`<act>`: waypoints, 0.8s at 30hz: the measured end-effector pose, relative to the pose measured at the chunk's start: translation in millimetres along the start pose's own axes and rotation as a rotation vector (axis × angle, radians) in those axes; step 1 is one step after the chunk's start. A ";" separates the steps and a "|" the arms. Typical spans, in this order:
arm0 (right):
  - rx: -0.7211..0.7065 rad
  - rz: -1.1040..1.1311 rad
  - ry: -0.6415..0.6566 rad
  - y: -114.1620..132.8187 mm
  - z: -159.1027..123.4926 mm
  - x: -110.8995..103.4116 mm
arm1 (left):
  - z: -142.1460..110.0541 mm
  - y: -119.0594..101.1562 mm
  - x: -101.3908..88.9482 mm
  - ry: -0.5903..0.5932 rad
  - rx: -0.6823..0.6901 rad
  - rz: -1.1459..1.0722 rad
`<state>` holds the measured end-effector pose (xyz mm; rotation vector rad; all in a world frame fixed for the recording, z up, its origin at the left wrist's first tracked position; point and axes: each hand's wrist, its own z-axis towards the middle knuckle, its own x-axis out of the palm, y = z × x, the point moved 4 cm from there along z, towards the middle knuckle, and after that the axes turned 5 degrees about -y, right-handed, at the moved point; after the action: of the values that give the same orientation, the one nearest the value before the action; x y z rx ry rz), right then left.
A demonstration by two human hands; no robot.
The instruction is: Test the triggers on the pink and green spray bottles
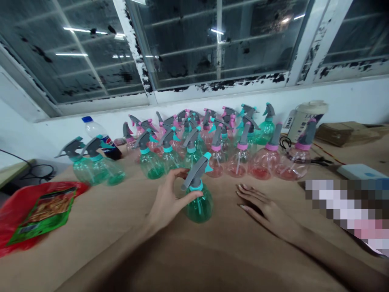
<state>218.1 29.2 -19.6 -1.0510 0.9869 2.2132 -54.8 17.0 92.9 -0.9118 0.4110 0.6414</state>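
Note:
A green spray bottle (199, 207) with a grey and teal trigger head stands in the middle of the brown table (212, 251). My left hand (170, 196) is closed round its neck, the thumb across the front and the fingers partly hidden behind. To the right, my right hand (261, 209) lies on the table with its fingers stretched out, holding nothing. Just beyond the hands, a front row of spray bottles includes a green one (152, 164) and a pink one (261, 164).
More green and pink spray bottles crowd toward the wall. At left are a cola bottle (106, 142) and a snack packet (45, 213) on a red plastic bag (9, 211). At right stand a coffee cup (306, 117), a cardboard piece (343, 134) and a white box (361, 172).

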 end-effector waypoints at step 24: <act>0.028 -0.018 0.028 1.3 1.3 -1.9 | 27.2 -23.3 31.7 0.210 -0.045 -0.285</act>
<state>217.8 29.2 -17.0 -1.0777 1.0135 2.1698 -14.0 39.7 103.5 -1.0625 0.4444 0.2955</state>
